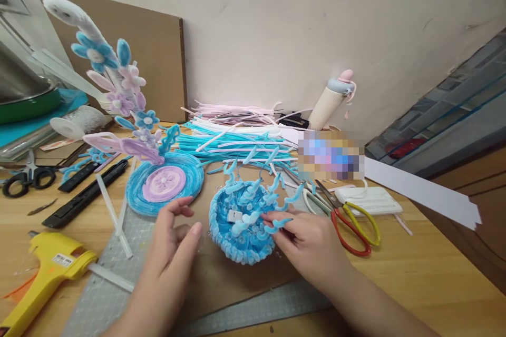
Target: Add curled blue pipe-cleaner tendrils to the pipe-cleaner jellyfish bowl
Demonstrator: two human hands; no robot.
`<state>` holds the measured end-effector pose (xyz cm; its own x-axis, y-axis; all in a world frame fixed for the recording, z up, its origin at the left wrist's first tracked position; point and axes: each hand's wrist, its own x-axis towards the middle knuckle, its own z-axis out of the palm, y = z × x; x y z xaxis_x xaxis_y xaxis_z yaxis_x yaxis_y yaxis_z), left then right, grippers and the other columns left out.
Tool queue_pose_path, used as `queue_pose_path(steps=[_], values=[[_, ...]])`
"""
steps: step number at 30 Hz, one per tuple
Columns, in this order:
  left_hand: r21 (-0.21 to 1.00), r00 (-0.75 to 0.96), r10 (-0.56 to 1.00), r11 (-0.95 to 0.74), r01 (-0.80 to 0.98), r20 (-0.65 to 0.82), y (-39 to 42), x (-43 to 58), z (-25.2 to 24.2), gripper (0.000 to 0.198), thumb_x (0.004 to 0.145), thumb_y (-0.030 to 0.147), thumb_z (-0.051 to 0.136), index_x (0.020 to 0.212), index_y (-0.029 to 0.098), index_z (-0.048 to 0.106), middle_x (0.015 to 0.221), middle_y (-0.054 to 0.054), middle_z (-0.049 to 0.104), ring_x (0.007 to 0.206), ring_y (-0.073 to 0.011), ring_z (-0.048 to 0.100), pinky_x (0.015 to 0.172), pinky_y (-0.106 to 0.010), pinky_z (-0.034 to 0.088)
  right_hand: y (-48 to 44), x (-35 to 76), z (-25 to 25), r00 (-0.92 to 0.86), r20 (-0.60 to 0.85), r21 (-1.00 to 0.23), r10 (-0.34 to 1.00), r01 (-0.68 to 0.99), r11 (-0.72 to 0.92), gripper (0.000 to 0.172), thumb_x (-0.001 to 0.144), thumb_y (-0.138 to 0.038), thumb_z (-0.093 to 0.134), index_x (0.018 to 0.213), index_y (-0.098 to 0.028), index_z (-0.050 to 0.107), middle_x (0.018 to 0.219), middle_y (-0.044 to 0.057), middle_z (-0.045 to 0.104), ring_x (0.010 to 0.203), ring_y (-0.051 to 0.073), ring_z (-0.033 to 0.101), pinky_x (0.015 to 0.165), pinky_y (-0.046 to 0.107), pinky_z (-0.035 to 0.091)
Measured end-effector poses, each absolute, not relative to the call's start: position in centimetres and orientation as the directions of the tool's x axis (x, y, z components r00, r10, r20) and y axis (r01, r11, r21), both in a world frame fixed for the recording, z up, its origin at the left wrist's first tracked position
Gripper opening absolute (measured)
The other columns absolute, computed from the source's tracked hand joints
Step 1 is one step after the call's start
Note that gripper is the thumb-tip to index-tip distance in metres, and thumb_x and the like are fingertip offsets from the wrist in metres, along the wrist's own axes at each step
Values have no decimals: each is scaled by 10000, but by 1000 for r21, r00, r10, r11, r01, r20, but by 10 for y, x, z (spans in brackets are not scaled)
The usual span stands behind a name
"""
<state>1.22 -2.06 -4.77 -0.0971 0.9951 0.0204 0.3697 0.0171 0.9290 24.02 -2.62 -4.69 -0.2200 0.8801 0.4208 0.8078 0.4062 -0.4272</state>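
A blue pipe-cleaner basket [241,226] with curly blue spirals rising from it sits on a brown cardboard sheet [221,279]. My right hand [308,242] pinches a light-blue curled pipe cleaner [276,222] at the basket's right rim. My left hand [174,242] hovers just left of the basket, fingers apart and holding nothing. Behind it stands a blue and lilac pipe-cleaner disc [166,183] carrying a tall spray of blue and pink flowers [118,79].
A yellow glue gun [43,268] and white glue sticks [114,216] lie at left on a grey cutting mat [103,295]. Red-and-yellow scissors [348,218] lie right of the basket, black scissors [23,179] and black cutters [85,195] at far left. Loose blue, white and pink pipe cleaners [237,137] pile up behind.
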Motion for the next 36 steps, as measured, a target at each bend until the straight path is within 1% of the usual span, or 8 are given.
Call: queue_pose_path(steps=[4, 7, 9, 14, 18, 24, 30, 36], values=[[827, -74, 930, -282, 486, 360, -18, 3, -27, 210, 892, 268, 530, 1098, 305, 514, 885, 14, 494, 724, -163, 508, 663, -323, 449, -26, 239, -45, -230, 393, -421, 890, 816, 396, 229, 863, -164, 537, 901, -226, 753, 824, 31, 788, 697, 210, 733, 629, 298, 525], [602, 148, 825, -509, 616, 546, -10, 5, 3, 174, 900, 203, 523, 991, 330, 600, 1054, -3, 517, 1022, -224, 513, 903, -430, 396, -26, 239, -44, -235, 380, -413, 894, 822, 392, 219, 879, -183, 531, 857, -235, 743, 837, 28, 789, 696, 209, 731, 617, 293, 503], [443, 289, 747, -609, 658, 599, -1, 12, 27, 173, 896, 203, 551, 954, 340, 640, 1070, -5, 528, 1064, -235, 492, 907, -443, 374, -27, 239, -44, -235, 374, -406, 897, 828, 386, 219, 882, -193, 537, 787, -238, 730, 827, 23, 788, 671, 204, 725, 594, 287, 479], [247, 602, 601, -785, 568, 526, 24, 42, 77, 146, 827, 185, 656, 803, 305, 736, 933, -19, 615, 925, -242, 518, 795, -425, 365, -26, 238, -41, -237, 392, -380, 889, 838, 391, 202, 888, -222, 554, 784, -247, 725, 740, 13, 772, 596, 190, 696, 529, 275, 401], [161, 683, 615, -778, 608, 395, 35, 59, 92, 136, 708, 203, 779, 675, 334, 761, 811, -6, 624, 842, -244, 507, 736, -408, 302, -26, 238, -41, -239, 394, -387, 887, 833, 396, 215, 895, -218, 545, 774, -245, 721, 745, 13, 770, 619, 189, 697, 539, 273, 391], [142, 721, 636, -769, 624, 275, 39, 66, 94, 132, 730, 242, 761, 642, 341, 755, 802, 2, 625, 850, -243, 507, 724, -395, 244, -25, 238, -43, -233, 432, -414, 871, 807, 421, 194, 885, -193, 555, 825, -252, 729, 833, 12, 786, 649, 176, 701, 576, 263, 415], [164, 725, 626, -778, 607, 287, 41, 67, 91, 131, 750, 241, 739, 669, 342, 758, 796, 10, 624, 839, -227, 515, 734, -386, 244, -26, 238, -39, -242, 448, -408, 861, 801, 438, 198, 906, -206, 543, 906, -231, 740, 768, 22, 769, 611, 181, 689, 550, 274, 419], [184, 699, 660, -750, 636, 274, 45, 63, 90, 129, 749, 245, 740, 701, 362, 762, 815, 21, 621, 846, -211, 519, 757, -380, 257, -33, 246, -36, -201, 536, -536, 820, 670, 514, 164, 912, -172, 576, 1018, -202, 698, 829, 21, 756, 698, 151, 694, 638, 252, 486]])
